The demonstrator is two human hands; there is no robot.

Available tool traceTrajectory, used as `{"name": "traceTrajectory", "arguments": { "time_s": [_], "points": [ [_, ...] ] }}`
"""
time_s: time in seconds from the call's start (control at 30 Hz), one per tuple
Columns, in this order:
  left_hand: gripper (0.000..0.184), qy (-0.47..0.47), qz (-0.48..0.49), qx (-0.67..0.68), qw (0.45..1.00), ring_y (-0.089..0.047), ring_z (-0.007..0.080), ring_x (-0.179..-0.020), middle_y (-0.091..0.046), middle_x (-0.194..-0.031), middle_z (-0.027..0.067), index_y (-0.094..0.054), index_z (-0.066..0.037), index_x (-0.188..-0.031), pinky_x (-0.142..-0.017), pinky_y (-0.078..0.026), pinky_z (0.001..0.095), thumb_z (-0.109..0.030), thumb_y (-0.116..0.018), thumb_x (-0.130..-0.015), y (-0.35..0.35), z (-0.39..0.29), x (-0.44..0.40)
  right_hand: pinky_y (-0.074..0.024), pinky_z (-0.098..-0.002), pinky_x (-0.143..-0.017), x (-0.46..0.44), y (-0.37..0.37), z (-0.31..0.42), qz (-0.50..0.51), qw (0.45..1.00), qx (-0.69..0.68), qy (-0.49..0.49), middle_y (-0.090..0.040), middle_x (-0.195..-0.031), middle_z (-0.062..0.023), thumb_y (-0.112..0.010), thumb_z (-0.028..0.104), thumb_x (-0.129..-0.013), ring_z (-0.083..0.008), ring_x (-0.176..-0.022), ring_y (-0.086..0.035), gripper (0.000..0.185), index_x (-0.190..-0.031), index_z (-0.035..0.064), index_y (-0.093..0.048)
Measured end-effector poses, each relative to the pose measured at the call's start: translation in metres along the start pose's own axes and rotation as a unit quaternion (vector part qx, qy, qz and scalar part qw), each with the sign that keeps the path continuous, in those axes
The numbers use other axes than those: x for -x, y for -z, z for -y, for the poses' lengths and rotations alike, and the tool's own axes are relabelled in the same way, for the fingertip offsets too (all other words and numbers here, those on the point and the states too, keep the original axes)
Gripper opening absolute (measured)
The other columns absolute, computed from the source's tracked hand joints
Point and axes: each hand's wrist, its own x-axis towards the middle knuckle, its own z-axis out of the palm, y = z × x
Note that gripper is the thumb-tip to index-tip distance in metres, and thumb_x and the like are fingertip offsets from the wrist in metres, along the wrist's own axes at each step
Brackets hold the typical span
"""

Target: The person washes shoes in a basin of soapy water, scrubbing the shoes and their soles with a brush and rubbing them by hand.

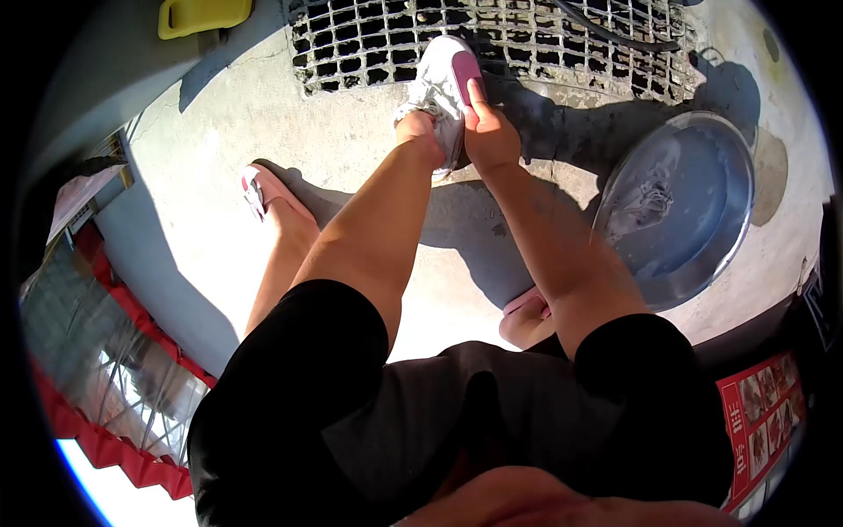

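Observation:
A white laced shoe [430,85] is held up over the concrete beside the grate. My left hand [420,139] grips it near its opening, with most of the fingers hidden. On the shoe's right side lies a flat pink piece [465,75]; whether it is a brush or part of the shoe I cannot tell. My right hand [492,136] presses a finger on this pink piece, its other fingers mostly hidden behind. To the right, a metal basin [745,189] of cloudy water holds another white shoe with laces [645,206].
A metal grate [378,39] with a dark hose [606,31] across it is at the top. My feet in pink slippers [285,193] stand apart. A yellow object [204,16] is at upper left, a red printed sign [762,422] at lower right.

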Motion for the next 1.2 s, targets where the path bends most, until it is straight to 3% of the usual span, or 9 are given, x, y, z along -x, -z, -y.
{"name": "traceTrajectory", "arguments": {
  "time_s": [0.1,0.3,0.53,0.83,0.93,1.07,1.1,1.17,1.2],
  "points": [
    [0.023,-0.005,-0.016,0.032,0.999,-0.068,0.0315,-0.085,-0.066,-0.101,0.0174,-0.061,0.004,-0.104,-0.078,-0.056,0.0442,-0.006,-0.05,-0.087,-0.011,0.0,0.033,-0.0515,-0.0471,-0.072,-0.067,0.02,0.038,0.004,0.998,0.058,-0.011,-0.068,-0.089,-0.0169,-0.046,0.036,-0.097,-0.0378,-0.083,-0.065,0.044,-0.141,0.0327,-0.047],
    [0.027,-0.025,-0.007,0.03,0.999,-0.068,0.0314,-0.087,-0.066,-0.105,0.0188,-0.061,0.005,-0.11,-0.078,-0.055,0.0437,-0.005,-0.049,-0.088,-0.015,0.0,0.04,-0.0521,-0.0479,-0.065,0.026,0.019,-0.026,0.038,0.991,0.094,0.083,-0.067,-0.076,-0.0174,-0.053,0.031,-0.095,-0.0381,-0.07,-0.066,0.051,-0.144,0.0366,-0.041],
    [0.027,-0.017,-0.016,0.044,0.999,-0.067,0.0308,-0.095,-0.065,-0.112,0.0162,-0.06,0.0,-0.112,-0.087,-0.054,0.0443,-0.009,-0.045,-0.091,-0.016,0.002,0.035,-0.0531,-0.0464,-0.074,-0.064,0.02,0.016,0.044,0.978,0.176,0.108,-0.068,-0.093,-0.0138,-0.048,0.035,-0.096,-0.0352,-0.084,-0.066,0.046,-0.141,0.0399,-0.044],
    [0.025,-0.048,0.0,0.059,0.997,-0.067,0.0316,-0.091,-0.066,-0.105,0.017,-0.06,0.003,-0.109,-0.084,-0.055,0.048,-0.008,-0.048,-0.091,-0.008,-0.003,0.02,-0.0511,-0.033,-0.084,0.096,-0.016,-0.034,-0.014,0.974,-0.22,0.049,-0.067,-0.111,-0.0211,-0.055,0.023,-0.096,-0.0314,-0.101,-0.067,0.051,-0.145,0.0234,-0.044],
    [0.026,-0.035,0.009,0.058,0.998,-0.067,0.03,-0.088,-0.064,-0.107,0.0171,-0.058,0.004,-0.113,-0.082,-0.055,0.0442,-0.007,-0.05,-0.091,-0.008,0.001,0.045,-0.0481,-0.029,-0.088,0.064,0.007,-0.034,0.08,0.959,-0.262,-0.076,-0.065,-0.119,-0.0204,-0.056,0.021,-0.096,-0.0258,-0.104,-0.066,0.049,-0.144,0.0207,-0.046],
    [0.033,-0.081,0.121,0.035,0.989,-0.067,0.0329,-0.099,-0.065,-0.111,0.0223,-0.061,0.004,-0.114,-0.092,-0.051,0.0414,-0.021,-0.057,-0.092,0.006,0.012,0.038,-0.0477,-0.0273,-0.086,0.037,0.001,-0.059,-0.049,0.944,-0.325,0.032,-0.068,-0.113,-0.014,-0.056,0.02,-0.096,-0.0151,-0.094,-0.063,0.049,-0.144,0.0132,-0.046],
    [0.036,-0.22,0.131,-0.228,0.939,-0.067,0.0336,-0.099,-0.066,-0.109,0.0233,-0.062,0.004,-0.112,-0.092,-0.05,0.0406,-0.025,-0.058,-0.091,0.01,0.011,0.053,-0.0476,-0.027,-0.086,0.039,0.009,-0.059,-0.046,0.943,-0.328,0.029,-0.068,-0.112,-0.0127,-0.056,0.019,-0.096,-0.0145,-0.093,-0.062,0.049,-0.144,0.0121,-0.046],
    [0.042,-0.431,0.113,-0.667,0.598,-0.066,0.035,-0.1,-0.067,-0.103,0.0252,-0.065,0.004,-0.107,-0.091,-0.05,0.039,-0.034,-0.061,-0.09,0.019,0.004,0.103,-0.0475,-0.0266,-0.085,0.046,0.016,-0.062,-0.025,0.941,-0.336,-0.015,-0.068,-0.109,-0.0109,-0.056,0.018,-0.096,-0.014,-0.091,-0.061,0.049,-0.144,0.0107,-0.046],
    [0.053,-0.33,0.102,-0.716,0.607,-0.065,0.038,-0.101,-0.068,-0.098,0.0273,-0.067,0.006,-0.102,-0.09,-0.048,0.0382,-0.045,-0.061,-0.088,0.016,0.001,0.115,-0.0475,-0.0265,-0.084,0.052,0.014,-0.063,-0.007,0.938,-0.342,-0.057,-0.068,-0.107,-0.0104,-0.056,0.018,-0.096,-0.0142,-0.089,-0.061,0.049,-0.144,0.0104,-0.045]
  ]
}}
